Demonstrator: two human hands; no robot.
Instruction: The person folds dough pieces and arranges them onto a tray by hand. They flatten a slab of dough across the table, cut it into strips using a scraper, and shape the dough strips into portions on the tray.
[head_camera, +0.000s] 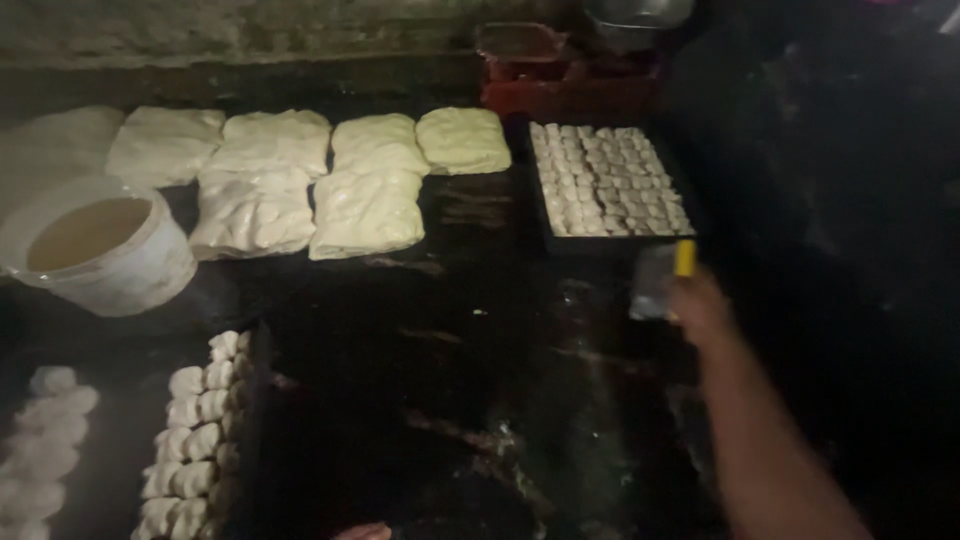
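Right hand (697, 305) at 3 o'clock, fingers closed round a yellow-handled scraper (662, 280), blade just below the tray of cut dough pieces (608, 178). Left hand (362, 531) barely visible at 6 o'clock; grip unreadable. Judgement: keep the blade flat on the dark worktop (470, 340).

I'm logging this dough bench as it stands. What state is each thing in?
Right hand: shut on scraper.
Scraper: yellow handle up, blade held over the dark worktop.
Far tray: full of small dough pieces in rows.
Near tray: partly filled with dough pieces.
Folded dough slabs: lying flat, side by side.
White bucket: uncovered, holding pale liquid.
Left hand: only a sliver at the bottom edge.
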